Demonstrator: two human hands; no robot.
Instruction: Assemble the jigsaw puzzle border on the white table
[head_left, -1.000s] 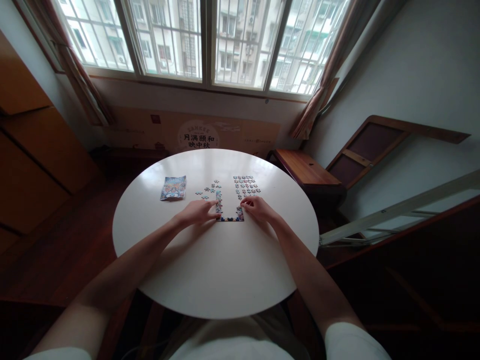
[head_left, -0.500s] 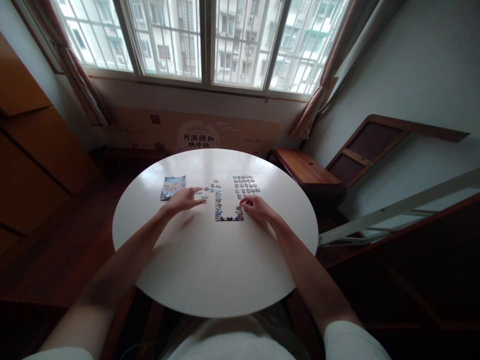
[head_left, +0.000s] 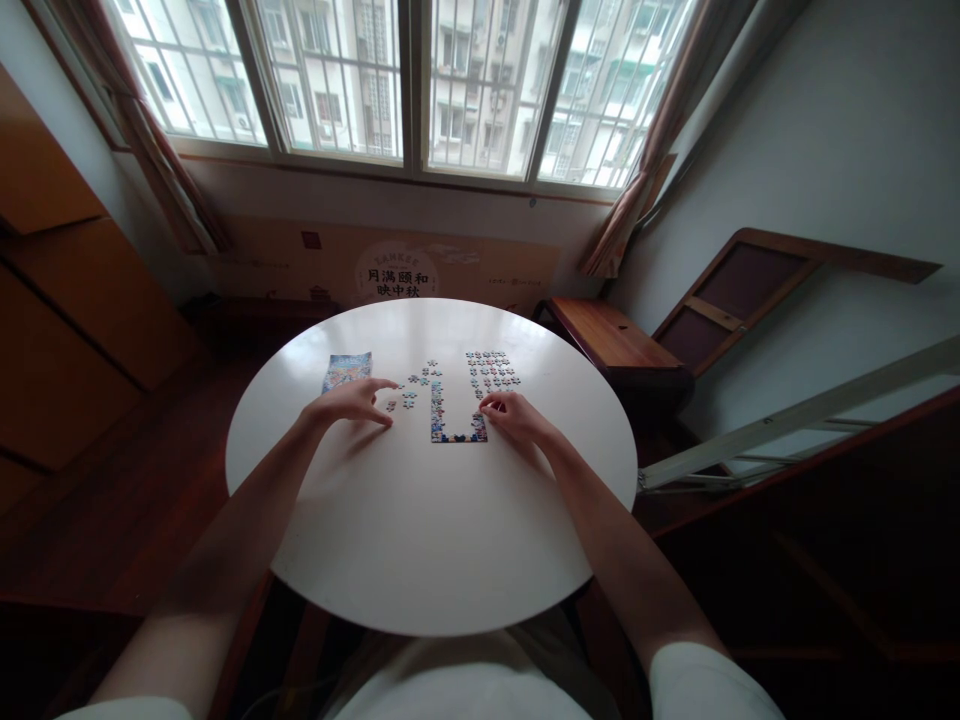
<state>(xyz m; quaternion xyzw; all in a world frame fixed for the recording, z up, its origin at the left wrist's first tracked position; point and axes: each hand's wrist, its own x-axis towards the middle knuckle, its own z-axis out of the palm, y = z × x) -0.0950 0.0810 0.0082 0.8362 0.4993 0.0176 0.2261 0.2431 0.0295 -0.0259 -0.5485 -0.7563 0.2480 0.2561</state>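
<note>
A partly joined jigsaw puzzle lies on the round white table, forming a U of edge pieces with a bare middle. At the upper end of its right side, my right hand pinches a jigsaw piece, mostly hidden by the fingertips. My left hand hovers left of the puzzle, thumb and fingers apart, holding nothing. Close to its fingertips are a few loose jigsaw pieces. Behind that hand lies a colourful picture sheet, its lower part covered.
Several loose pieces lie in rows beyond my right hand. More pieces are scattered behind the puzzle's left side. The white table has a curved edge close to my body. A wooden bench stands at the back right.
My left hand has drawn back to the left and slightly toward me, uncovering loose pieces. My right hand stays at the puzzle's right side.
</note>
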